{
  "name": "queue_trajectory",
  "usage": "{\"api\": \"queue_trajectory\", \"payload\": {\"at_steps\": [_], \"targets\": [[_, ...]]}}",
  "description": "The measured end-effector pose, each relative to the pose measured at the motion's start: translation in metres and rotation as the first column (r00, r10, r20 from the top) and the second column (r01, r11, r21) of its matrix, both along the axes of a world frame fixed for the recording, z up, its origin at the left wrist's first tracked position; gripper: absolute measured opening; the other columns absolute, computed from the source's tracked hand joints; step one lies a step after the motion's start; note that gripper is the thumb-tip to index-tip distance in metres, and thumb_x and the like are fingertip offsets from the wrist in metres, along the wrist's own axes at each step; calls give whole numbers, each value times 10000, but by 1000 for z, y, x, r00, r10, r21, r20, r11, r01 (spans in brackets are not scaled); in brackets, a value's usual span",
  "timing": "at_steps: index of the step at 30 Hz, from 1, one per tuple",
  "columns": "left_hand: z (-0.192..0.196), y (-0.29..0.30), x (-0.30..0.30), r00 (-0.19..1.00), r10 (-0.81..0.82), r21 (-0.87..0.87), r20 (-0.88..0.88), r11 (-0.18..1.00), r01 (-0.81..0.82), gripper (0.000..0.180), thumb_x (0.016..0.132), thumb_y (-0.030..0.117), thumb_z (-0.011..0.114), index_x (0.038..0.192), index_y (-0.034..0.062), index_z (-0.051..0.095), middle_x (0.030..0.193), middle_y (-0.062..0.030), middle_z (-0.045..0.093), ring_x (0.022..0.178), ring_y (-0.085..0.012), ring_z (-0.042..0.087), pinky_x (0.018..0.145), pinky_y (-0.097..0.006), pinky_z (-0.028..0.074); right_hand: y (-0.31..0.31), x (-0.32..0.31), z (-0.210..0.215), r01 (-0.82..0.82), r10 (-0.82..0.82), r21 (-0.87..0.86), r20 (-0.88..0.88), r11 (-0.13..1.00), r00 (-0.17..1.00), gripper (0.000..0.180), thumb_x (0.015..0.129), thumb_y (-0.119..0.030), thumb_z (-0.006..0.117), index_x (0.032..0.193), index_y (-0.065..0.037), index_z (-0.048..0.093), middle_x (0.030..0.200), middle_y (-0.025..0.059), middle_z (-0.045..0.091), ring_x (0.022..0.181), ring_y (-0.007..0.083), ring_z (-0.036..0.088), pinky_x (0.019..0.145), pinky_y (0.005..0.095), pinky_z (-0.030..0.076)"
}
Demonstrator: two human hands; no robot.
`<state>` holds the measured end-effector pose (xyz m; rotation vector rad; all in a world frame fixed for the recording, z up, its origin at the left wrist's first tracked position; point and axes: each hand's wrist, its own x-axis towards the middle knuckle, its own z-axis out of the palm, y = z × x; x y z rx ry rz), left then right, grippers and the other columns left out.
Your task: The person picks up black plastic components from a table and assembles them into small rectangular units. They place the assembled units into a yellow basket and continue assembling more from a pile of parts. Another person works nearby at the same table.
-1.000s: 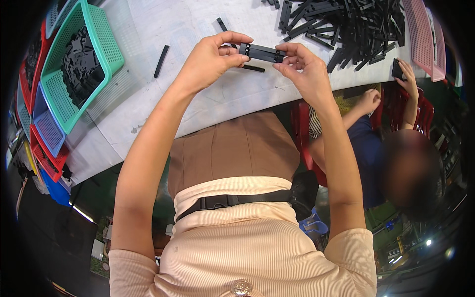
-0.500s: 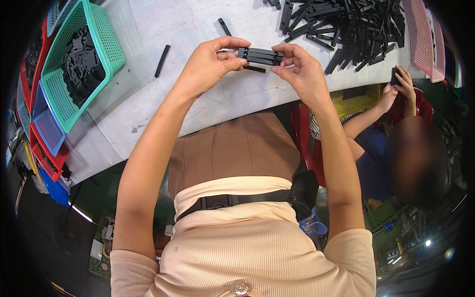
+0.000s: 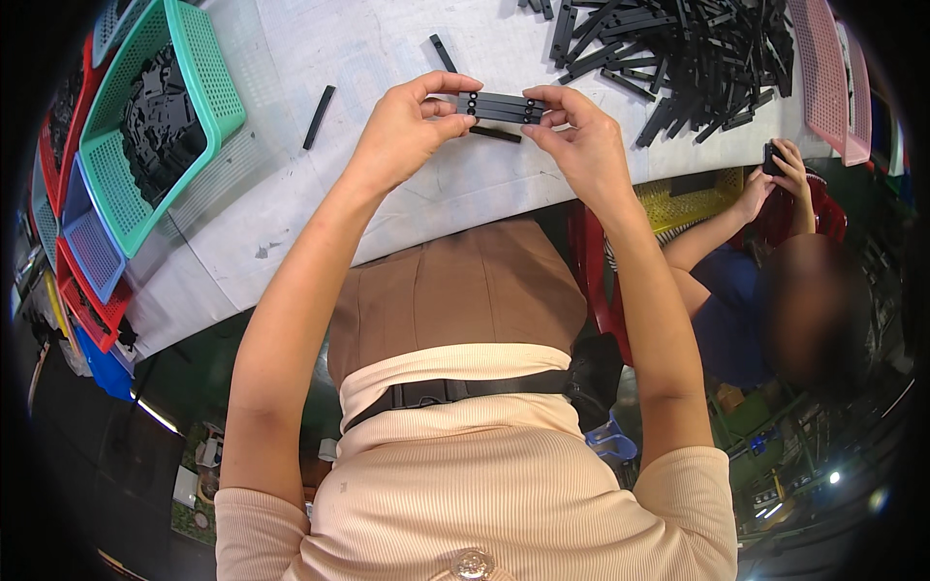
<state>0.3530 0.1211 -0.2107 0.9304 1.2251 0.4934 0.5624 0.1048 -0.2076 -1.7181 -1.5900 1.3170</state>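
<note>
Between my two hands is a small stack of black plastic bars (image 3: 500, 107), laid side by side, with small round holes near both ends. My left hand (image 3: 415, 121) pinches its left end between thumb and fingers. At the right end, my right hand (image 3: 573, 131) grips it the same way. Just below the stack a loose black bar (image 3: 496, 135) lies on the white-covered table (image 3: 291, 208). Another bar (image 3: 443, 53) lies beyond my left fingers, and a third bar (image 3: 319, 117) rests farther left.
A heap of black bars (image 3: 678, 58) covers the far right of the table, beside a pink basket (image 3: 823, 77). At left a green basket (image 3: 225, 73) holds small black parts, with red and blue baskets (image 3: 95, 247) next to it. On the right sits another person (image 3: 736, 300) holding a black object.
The bar stack has turned slightly in my fingers, so the holes at its ends show more plainly. My right hand has shifted a little to the left.
</note>
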Motion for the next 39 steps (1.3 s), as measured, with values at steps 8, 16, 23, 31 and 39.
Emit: {"api": "queue_trajectory", "payload": {"at_steps": [8, 16, 23, 31, 39], "targets": [[-10, -3, -1, 998, 27, 70, -50, 997, -23, 344, 802, -8, 655, 1140, 53, 625, 931, -11, 593, 858, -94, 563, 778, -230, 502, 4, -6, 5, 9, -9, -57, -1, 998, 1000, 337, 747, 29, 696, 1075, -25, 641, 916, 91, 638, 764, 162, 624, 685, 299, 539], [-9, 34, -23, 942, 121, 446, -314, 895, 34, 340, 793, -24, 661, 1116, 80, 646, 1067, -26, 593, 847, -132, 565, 758, -260, 530, 62, -39, -18, -82, 82, 215, 7, 973, 997, 294, 730, 7, 688, 1020, -23, 643, 905, 116, 635, 765, 222, 629, 701, 322, 506], [-33, 74, -56, 828, 214, 624, -518, 756, 195, 366, 759, -24, 672, 1109, 75, 632, 1088, -79, 599, 964, -268, 595, 819, -347, 497, 105, -71, -25, -212, 106, 313, 321, 926, 941, 409, 757, -32, 693, 1146, -108, 591, 1091, 111, 556, 839, 259, 638, 762, 364, 510], [-17, 49, -59, 687, 289, 663, -667, 650, 370, 480, 761, 61, 694, 1220, 49, 554, 1275, -151, 494, 1179, -350, 427, 978, -434, 388, 25, 6, 7, -6, -74, 501, 140, 865, 987, 268, 814, -23, 645, 1073, -82, 609, 988, 83, 593, 723, 247, 634, 611, 323, 508], [14, -5, -46, 784, 191, 696, -591, 611, 376, 401, 844, 58, 611, 1239, 42, 540, 1274, -166, 497, 1201, -345, 426, 1001, -409, 373, -164, 78, 0, 367, -420, 253, 201, 895, 885, 97, 832, -26, 629, 924, -41, 654, 782, 90, 640, 632, 222, 626, 564, 293, 486]]}}
